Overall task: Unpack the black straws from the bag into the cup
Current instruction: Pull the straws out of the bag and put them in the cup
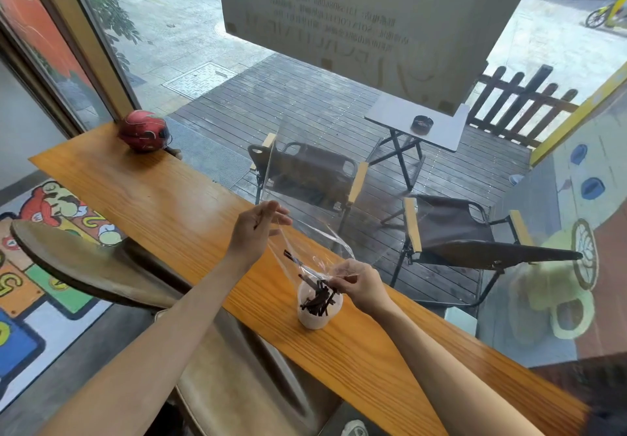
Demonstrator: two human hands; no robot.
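While pinching the upper end of the clear bag (305, 245) between thumb and closed-up fingertips, held the left hand (259, 230) high, up and to the left of the cup (317, 315). Pinched the bag's lower end with the right hand (361, 284), thumb against curled forefinger, just beside the cup's rim on its right. Stretched the film between the two hands, sloping from upper left down to lower right, with the lower end over the cup's mouth. Saw most of the black straws (319, 298) lying crisscross inside the cup, set on the wooden counter (169, 205). Made out at least one dark straw (291, 256) inside the bag, partway down the slope, its long axis running along the film toward the cup. Could not tell whether more lay at the lower end, blurred against the heap.

Judged the task nearly done. Judged the coming move to turn on that slope: dark straw above and left of the cup, on the left hand's side, pointing downhill. Called for a higher lift or a shake from the left hand, with the right hand keeping the opening over the rim. Reckoned a spill onto the counter likely if the mouth drifted off the rim.
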